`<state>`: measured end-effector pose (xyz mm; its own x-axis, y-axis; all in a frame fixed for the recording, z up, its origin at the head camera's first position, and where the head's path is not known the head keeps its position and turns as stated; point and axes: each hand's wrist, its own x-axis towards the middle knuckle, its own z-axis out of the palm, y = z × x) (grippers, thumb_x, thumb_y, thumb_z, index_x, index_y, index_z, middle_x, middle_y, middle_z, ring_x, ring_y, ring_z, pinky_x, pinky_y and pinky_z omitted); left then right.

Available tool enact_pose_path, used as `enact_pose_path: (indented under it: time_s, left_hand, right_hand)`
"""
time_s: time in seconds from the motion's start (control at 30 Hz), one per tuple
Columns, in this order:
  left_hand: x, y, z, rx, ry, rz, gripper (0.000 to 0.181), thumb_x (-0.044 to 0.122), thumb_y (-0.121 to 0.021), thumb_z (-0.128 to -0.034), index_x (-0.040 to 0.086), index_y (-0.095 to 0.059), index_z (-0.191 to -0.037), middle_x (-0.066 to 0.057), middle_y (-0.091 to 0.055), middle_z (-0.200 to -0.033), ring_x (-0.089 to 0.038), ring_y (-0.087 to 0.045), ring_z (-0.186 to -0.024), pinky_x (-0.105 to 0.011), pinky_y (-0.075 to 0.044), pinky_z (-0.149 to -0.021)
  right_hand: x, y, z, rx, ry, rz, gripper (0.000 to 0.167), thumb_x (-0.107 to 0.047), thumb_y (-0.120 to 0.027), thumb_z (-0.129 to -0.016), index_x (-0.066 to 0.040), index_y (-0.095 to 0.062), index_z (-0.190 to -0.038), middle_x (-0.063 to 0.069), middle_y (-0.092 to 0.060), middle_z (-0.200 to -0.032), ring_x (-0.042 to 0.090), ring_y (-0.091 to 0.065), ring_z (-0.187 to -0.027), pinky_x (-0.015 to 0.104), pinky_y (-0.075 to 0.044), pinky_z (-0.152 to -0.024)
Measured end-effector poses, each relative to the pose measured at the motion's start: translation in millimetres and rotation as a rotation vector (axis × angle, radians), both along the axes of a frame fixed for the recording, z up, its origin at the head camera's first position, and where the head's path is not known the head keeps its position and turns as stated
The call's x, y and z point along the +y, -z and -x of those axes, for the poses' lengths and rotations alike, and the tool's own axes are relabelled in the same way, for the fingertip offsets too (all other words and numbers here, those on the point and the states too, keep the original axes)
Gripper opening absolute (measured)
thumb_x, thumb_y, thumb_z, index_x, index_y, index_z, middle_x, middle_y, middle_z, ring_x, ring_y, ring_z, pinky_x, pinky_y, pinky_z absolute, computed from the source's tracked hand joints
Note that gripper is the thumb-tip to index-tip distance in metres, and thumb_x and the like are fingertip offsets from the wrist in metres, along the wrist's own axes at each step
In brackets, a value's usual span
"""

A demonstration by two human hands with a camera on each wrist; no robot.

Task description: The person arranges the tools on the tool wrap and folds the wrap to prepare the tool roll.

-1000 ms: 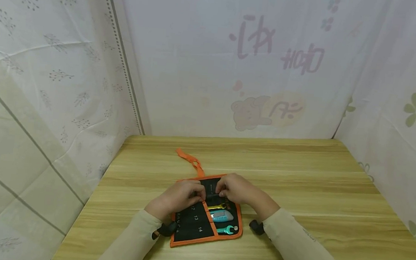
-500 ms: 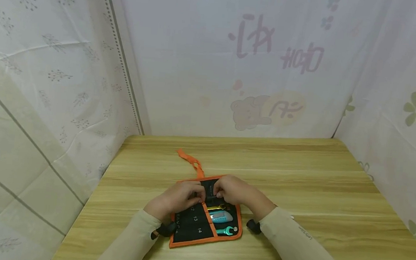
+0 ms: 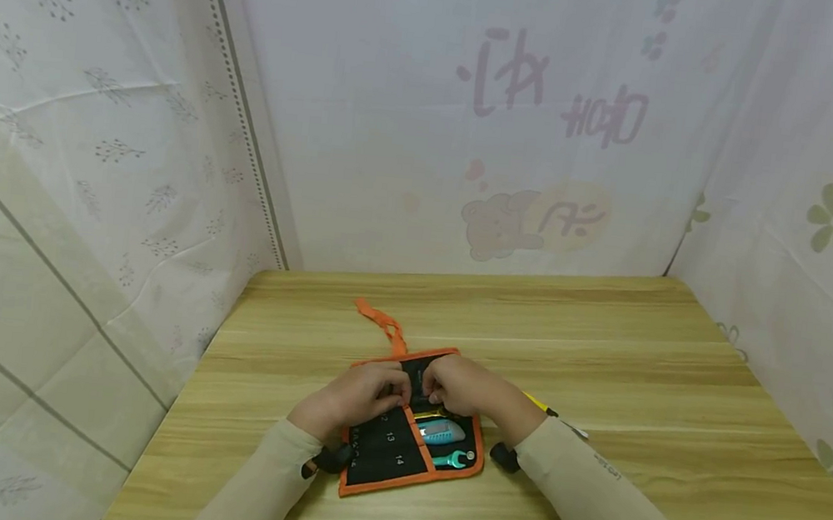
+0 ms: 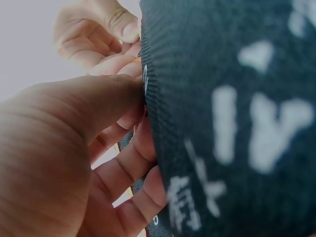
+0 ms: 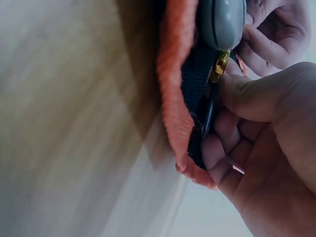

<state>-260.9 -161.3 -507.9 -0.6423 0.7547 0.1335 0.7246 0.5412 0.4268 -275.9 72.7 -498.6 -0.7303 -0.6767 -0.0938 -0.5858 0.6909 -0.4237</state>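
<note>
While pinching tool roll (image 3: 372, 461) with left hand (image 3: 372, 388) and slim dark tool (image 5: 210, 111) with right hand (image 3: 460, 386), brace likely floppy orange hem (image 3: 395, 486).

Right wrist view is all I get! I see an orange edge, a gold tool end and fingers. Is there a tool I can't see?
Observer: Yes, the head view shows a shiny green metal open-ended wrench in the black fabric tool pouch with orange trim.
Operator: Cool! Has the pouch got numbers?
Observer: Yes, a white 13 and a white 14 are printed on its pocket front.
Operator: Anything on the far side?
Observer: A twisted orange fabric strap runs from it across the wood-grain table.
</note>
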Motion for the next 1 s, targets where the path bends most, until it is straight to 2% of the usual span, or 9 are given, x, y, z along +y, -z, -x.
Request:
enact_pose_path:
  time_s: [0.23,0.5,0.6,0.87,1.0]
  left_hand:
    - [0.5,0.3,-0.2,-0.037,0.010,-0.017,0.008,0.019,-0.066,-0.0946,0.027,-0.065,-0.093,0.014,-0.053,-0.093,-0.002,-0.050,-0.079,-0.021,-0.048,-0.068]
    - [1.7,-0.4,-1.1,-0.065,0.006,-0.033,0.007,0.019,-0.066,-0.0948,0.025,-0.065,-0.095,0.014,-0.054,-0.094,-0.003,-0.051,-0.079,-0.021,-0.048,-0.067]
    - [2.6,-1.4,-1.6,-0.075,-0.004,-0.035,0.007,0.018,-0.066,-0.0949,0.025,-0.065,-0.094,0.013,-0.055,-0.094,-0.003,-0.052,-0.077,-0.022,-0.048,-0.066]
    - [3.6,-3.6,-4.5,-0.037,-0.054,-0.005,0.008,0.020,-0.067,-0.0943,0.028,-0.065,-0.093,0.016,-0.053,-0.093,-0.005,-0.052,-0.077,-0.023,-0.047,-0.066]
    - [2.0,-4.3,-6.2,-0.007,-0.088,0.008,0.008,0.023,-0.068,-0.0932,0.028,-0.067,-0.099,0.012,-0.056,-0.097,-0.004,-0.054,-0.077,-0.022,-0.048,-0.066]
  right_hand:
    - [-3.1,2.3,3.0,0.073,-0.059,-0.013,0.017,-0.011,-0.065,-0.094,-0.025,-0.065,-0.084,-0.013,-0.057,-0.085,0.006,-0.053,-0.072,0.023,-0.047,-0.066]
    - [-2.0,2.9,3.8,-0.016,-0.013,0.042,0.015,-0.014,-0.066,-0.094,-0.025,-0.068,-0.086,-0.013,-0.061,-0.084,0.005,-0.057,-0.070,0.025,-0.049,-0.065]
    - [0.0,3.9,4.1,-0.021,0.006,0.044,0.011,-0.016,-0.069,-0.093,-0.026,-0.069,-0.087,-0.015,-0.061,-0.083,0.003,-0.057,-0.071,0.025,-0.050,-0.067]
    - [15.2,3.7,2.3,-0.008,0.027,0.047,0.008,-0.019,-0.073,-0.090,-0.024,-0.071,-0.095,-0.014,-0.060,-0.088,0.002,-0.057,-0.076,0.025,-0.051,-0.070]
    - [25.7,3.8,3.4,0.004,0.021,0.045,0.009,-0.018,-0.072,-0.090,-0.024,-0.071,-0.096,-0.013,-0.059,-0.091,0.002,-0.056,-0.078,0.025,-0.050,-0.071]
